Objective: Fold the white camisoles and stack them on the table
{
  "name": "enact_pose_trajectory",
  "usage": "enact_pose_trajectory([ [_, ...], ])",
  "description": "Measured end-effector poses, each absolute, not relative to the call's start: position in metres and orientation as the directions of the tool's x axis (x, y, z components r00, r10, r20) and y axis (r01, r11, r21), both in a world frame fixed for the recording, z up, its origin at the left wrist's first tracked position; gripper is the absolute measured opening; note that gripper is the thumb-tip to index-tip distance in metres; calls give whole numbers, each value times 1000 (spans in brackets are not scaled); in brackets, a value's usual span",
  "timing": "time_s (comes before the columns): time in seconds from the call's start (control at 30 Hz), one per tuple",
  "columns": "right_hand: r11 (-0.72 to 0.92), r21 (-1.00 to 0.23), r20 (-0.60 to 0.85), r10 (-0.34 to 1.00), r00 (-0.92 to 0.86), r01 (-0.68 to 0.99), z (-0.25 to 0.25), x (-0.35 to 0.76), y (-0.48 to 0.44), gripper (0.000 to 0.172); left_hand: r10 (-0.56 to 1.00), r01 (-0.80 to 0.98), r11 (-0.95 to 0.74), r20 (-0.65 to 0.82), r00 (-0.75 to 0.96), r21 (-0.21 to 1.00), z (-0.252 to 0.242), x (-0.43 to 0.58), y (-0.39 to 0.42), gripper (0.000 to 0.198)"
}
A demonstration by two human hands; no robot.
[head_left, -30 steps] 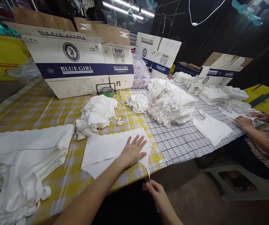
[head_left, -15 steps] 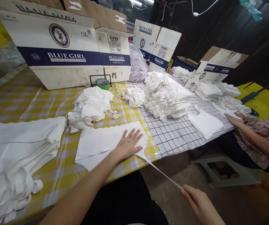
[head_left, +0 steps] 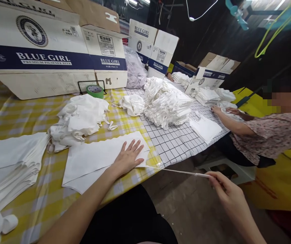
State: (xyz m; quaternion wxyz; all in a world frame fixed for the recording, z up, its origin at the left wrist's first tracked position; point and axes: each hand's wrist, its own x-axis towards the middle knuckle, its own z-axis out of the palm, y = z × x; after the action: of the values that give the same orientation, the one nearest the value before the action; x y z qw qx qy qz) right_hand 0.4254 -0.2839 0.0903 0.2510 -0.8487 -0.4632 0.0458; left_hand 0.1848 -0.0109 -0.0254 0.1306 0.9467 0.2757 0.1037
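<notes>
A flat white garment (head_left: 91,159) with a wavy upper edge lies on the yellow checked cloth in front of me. My left hand (head_left: 127,158) presses flat on its right part, fingers spread. From beside that hand a thin white strap (head_left: 177,170) runs taut past the table edge. Its far end is pinched between the thumb and fingers of my right hand (head_left: 228,193), which is in the air over the floor. A stack of similar white garments (head_left: 13,159), with looped straps hanging at the front, lies to the left. A crumpled white heap (head_left: 81,113) sits just behind.
Behind stand Blue Girl cartons (head_left: 56,79) and a green tape roll (head_left: 95,90). A tall pile of white garments (head_left: 164,101) and a single folded one (head_left: 205,128) lie on the grid cloth (head_left: 171,149). At right, a co-worker (head_left: 269,132) handles white pieces.
My right hand has moved up and outward, so the strap now runs nearly level. My left hand stays on the garment. The view has swung right, and the co-worker's hands have moved back toward the piles.
</notes>
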Motion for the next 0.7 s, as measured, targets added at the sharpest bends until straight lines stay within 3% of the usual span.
enact_pose_trajectory([
  [0.17, -247, -625, 82, 923, 377, 740, 106, 394, -241, 22, 460, 263, -747, 189, 868, 611, 25, 204, -53, 40],
  [0.27, -149, -689, 21, 974, 225, 710, 111, 375, -213, 20, 417, 86, -565, 195, 888, 821, 58, 213, -84, 32],
  [0.37, -91, -735, -24, 994, 110, 672, 108, 363, -192, 15, 449, 72, -313, 81, 890, 947, 68, 214, -100, 32],
  [0.5, -12, -724, 76, 992, 96, 690, 88, 358, -173, 15, 569, 52, -1, -42, 821, 999, 54, 207, -102, 34],
  [0.6, 65, -572, 288, 949, 126, 817, 65, 355, -166, 20, 601, -16, 197, -108, 792, 980, 44, 201, -99, 33],
  [0.7, 161, -414, 402, 915, 21, 896, 42, 349, -163, 26, 547, -74, 376, -156, 822, 924, 40, 197, -98, 34],
])
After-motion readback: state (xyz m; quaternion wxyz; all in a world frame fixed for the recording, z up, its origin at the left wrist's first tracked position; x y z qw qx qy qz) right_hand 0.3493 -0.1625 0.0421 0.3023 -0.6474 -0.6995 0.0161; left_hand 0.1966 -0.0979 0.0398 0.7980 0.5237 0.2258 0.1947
